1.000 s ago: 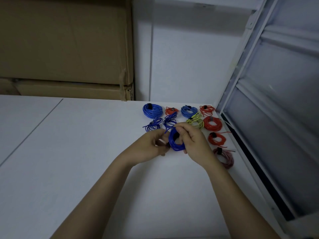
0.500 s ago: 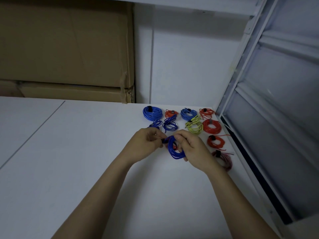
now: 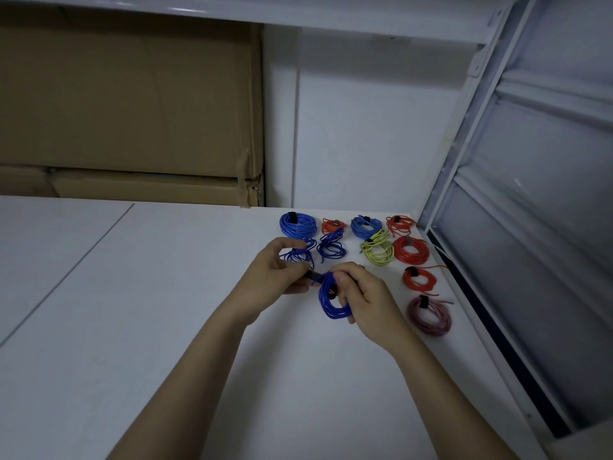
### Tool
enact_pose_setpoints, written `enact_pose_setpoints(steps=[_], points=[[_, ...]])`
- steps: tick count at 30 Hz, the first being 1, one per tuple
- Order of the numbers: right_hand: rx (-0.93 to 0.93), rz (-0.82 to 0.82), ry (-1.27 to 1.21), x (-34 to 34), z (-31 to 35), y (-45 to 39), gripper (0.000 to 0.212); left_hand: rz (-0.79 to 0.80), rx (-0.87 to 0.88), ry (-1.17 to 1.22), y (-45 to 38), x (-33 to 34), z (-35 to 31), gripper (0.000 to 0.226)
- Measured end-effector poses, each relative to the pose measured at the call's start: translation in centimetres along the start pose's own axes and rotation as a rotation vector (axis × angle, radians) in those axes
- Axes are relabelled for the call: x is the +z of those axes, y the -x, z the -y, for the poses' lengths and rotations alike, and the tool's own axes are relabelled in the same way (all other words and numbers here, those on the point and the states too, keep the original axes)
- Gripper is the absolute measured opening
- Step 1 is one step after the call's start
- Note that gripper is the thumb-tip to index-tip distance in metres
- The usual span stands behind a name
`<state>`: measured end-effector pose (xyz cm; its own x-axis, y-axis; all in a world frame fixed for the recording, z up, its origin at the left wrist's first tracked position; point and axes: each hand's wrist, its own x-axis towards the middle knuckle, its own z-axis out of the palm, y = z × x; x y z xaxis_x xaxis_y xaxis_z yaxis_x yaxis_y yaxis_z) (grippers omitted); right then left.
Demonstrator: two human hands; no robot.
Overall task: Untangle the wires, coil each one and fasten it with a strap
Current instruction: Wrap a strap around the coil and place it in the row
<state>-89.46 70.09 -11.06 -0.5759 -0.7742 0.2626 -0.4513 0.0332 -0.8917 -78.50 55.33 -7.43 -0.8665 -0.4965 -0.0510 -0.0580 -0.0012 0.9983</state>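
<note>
**Blue coil held over the table**

The right hand (image 3: 363, 298) grips a dark-blue coiled wire (image 3: 331, 302) above the white table (image 3: 132, 327). The left hand (image 3: 275, 273) pinches a black strap (image 3: 313, 276), mostly hidden. Strapped coils (image 3: 411, 249) lie behind; cardboard boxes (image 3: 132, 111) beyond.

Both hands over the white table (image 3: 139, 327): right hand (image 3: 365, 298) gripping blue coil (image 3: 331, 302), left hand (image 3: 275, 277) pinching black strap (image 3: 313, 276).

The white table (image 3: 166, 327) looks smooth and matt. The blue wire coil (image 3: 331, 303) has a glossy plastic coating. The cardboard boxes (image 3: 132, 111) are matt brown paperboard, and the window frame (image 3: 464, 127) is painted white, slightly shiny.
</note>
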Motion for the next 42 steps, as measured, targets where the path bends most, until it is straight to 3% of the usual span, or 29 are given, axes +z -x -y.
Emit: enact_pose_setpoints(steps=[8,15,22,29,31,34,36,40,42], points=[[-0.026,-0.018,0.037,0.6,0.2,0.0,0.019,-0.047,0.005,0.098,0.4,0.2,-0.2,0.027],[0.001,-0.095,0.01,1.4,0.5,-0.4,0.023,0.063,0.068,0.11,0.7,0.0,0.2,0.013],[-0.008,-0.156,0.016,2.3,1.3,-0.7,0.019,0.025,-0.006,0.081,0.3,0.4,0.6,0.007],[-0.01,-0.101,0.05,2.5,0.9,-1.1,0.019,0.013,-0.012,0.02,-0.3,0.2,0.0,0.004],[-0.105,-0.166,0.136,2.4,0.7,-1.1,0.019,0.016,0.0,0.025,-0.4,0.1,-0.1,0.006],[-0.391,-0.318,0.423,1.7,0.8,-1.0,0.018,0.009,0.021,0.021,-0.5,0.0,0.1,0.008],[-0.475,-0.25,0.475,1.1,1.0,-1.0,0.019,-0.015,0.034,0.018,-0.6,-0.1,0.0,0.01],[-0.422,-0.064,0.449,0.2,1.6,-1.3,0.02,-0.012,0.013,0.049,-0.9,-0.8,-0.2,0.008],[-0.443,-0.056,0.4,0.0,1.7,-1.6,0.018,0.003,-0.008,0.073,-1.0,-0.9,-0.2,0.009]])
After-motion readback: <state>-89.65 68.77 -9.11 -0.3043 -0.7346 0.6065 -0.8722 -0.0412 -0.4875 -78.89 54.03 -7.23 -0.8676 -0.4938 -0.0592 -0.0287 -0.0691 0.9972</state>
